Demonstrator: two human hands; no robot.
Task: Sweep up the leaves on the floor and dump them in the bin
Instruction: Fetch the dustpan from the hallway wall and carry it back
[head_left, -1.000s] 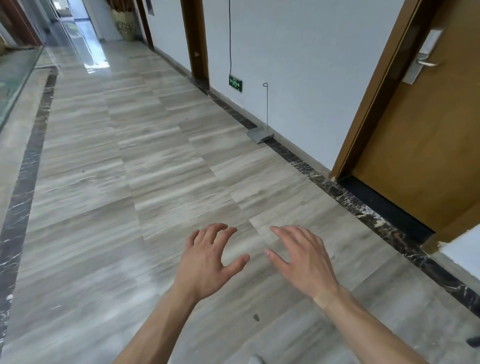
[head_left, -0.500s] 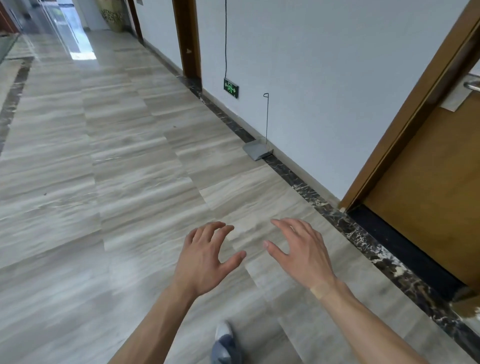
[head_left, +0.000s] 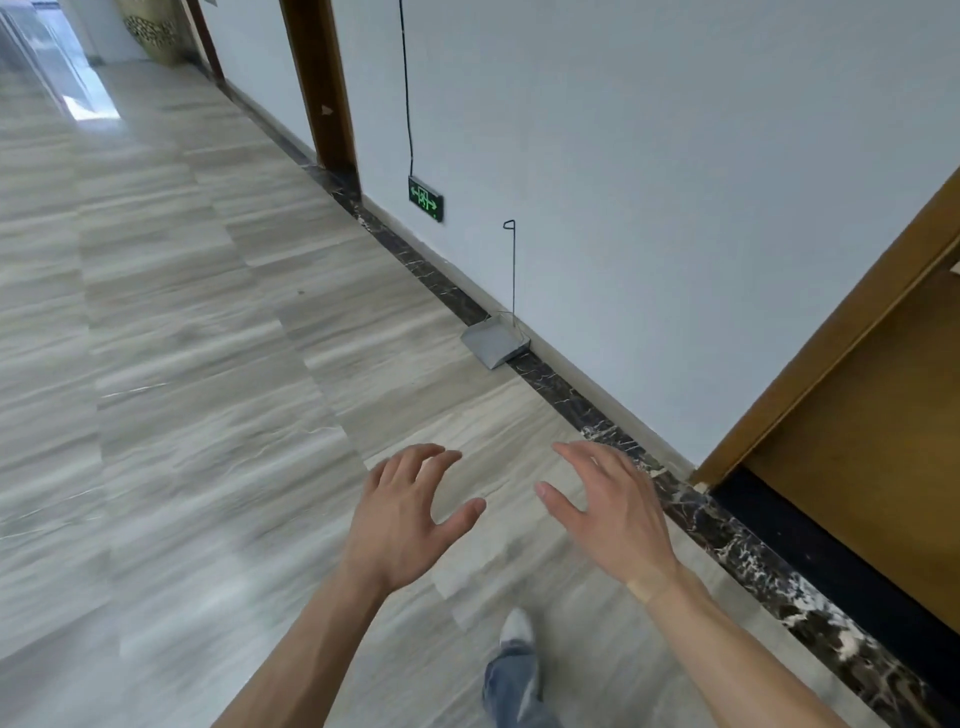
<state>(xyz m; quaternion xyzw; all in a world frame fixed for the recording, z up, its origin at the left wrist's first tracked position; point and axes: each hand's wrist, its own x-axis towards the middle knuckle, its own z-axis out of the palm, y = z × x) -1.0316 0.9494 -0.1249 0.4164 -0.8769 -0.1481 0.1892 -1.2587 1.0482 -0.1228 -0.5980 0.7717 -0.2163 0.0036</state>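
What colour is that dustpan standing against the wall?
Grey, with a thin dark wire handle; the dustpan shows best in the head view.

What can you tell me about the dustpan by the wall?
The dustpan is a grey, flat-bottomed scoop, metal or plastic by its look, resting on the floor against the dark marble border at the foot of the white wall. A thin dark wire handle rises upright from its back edge and ends in a small loop. It looks empty. Neither hand touches it; no broom shows beside it.
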